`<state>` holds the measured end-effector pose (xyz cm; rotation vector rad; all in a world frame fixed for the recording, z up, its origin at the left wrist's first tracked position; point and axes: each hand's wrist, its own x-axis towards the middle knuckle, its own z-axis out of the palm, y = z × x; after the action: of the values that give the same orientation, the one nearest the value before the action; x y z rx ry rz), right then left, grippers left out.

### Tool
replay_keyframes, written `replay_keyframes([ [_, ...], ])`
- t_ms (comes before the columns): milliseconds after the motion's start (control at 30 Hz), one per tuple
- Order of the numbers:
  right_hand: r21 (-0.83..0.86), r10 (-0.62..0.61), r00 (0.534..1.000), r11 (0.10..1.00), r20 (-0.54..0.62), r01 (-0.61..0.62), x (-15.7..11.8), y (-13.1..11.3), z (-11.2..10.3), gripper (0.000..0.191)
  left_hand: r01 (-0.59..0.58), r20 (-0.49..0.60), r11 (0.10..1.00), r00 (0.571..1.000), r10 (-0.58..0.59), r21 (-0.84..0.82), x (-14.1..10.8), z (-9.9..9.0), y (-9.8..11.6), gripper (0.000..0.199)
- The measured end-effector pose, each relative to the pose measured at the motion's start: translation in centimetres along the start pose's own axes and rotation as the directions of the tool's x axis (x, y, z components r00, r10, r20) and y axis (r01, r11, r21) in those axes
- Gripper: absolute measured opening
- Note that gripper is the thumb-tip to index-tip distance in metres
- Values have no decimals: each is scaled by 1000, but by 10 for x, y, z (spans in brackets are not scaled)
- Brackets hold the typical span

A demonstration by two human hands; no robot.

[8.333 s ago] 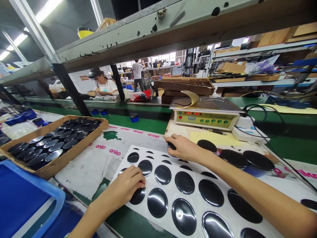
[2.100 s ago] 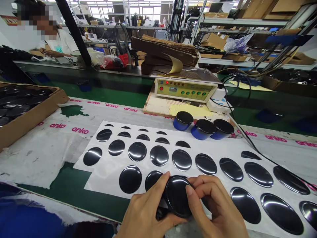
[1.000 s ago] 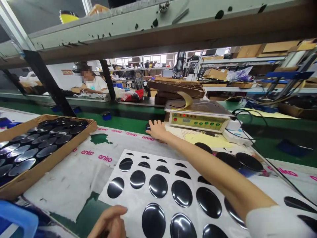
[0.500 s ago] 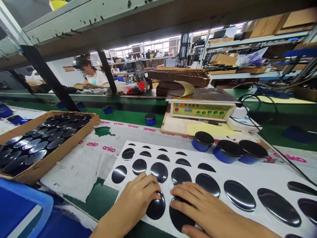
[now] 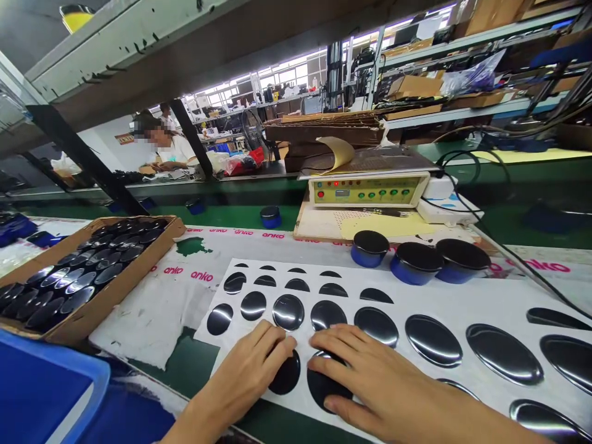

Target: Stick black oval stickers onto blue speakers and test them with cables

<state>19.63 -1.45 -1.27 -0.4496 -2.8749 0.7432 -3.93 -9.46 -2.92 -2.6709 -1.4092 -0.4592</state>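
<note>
The left hand (image 5: 252, 367) has its thumb and fingertips close together at the top edge of one black disc (image 5: 285, 377); I can't tell if it pinches it. The right hand (image 5: 365, 373) is spread wide over the next disc (image 5: 326, 387). Both discs lie on a thin, flat white sheet (image 5: 303, 404) on the green desk (image 5: 272, 422). This looks like the step of getting a disc loose, so the next move calls for a soft lift at the edge. The discs are round, smooth and shiny. Behind them, three round tubs (image 5: 369, 251) have blue sides and flat black tops.
</note>
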Motion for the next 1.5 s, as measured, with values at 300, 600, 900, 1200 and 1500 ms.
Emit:
replay_keyframes([
  [300, -19, -16, 1000, 1000, -7, 16, -3, 0, 1, 26, 424, 142, 686, 892, -430, -592, -42, -44, -19, 26],
  [600, -54, -31, 999, 998, -13, 30, -2, 0, 3, 27, 392, 35, 848, 913, -407, -357, 29, -46, -37, 11],
  [900, -92, -54, 996, 995, -66, 48, -3, 2, 7, 28, -8, 317, 997, 948, 31, -73, 97, -20, -55, 9],
  [1200, -167, -104, 986, 983, -128, 82, -3, 2, 6, 30, -176, 114, 979, 980, 164, 104, 57, -5, -63, 40],
  [1500, -236, -131, 983, 967, -129, 98, -4, 0, 6, 32, -179, 31, 982, 984, 177, 61, 65, -4, -64, 20],
])
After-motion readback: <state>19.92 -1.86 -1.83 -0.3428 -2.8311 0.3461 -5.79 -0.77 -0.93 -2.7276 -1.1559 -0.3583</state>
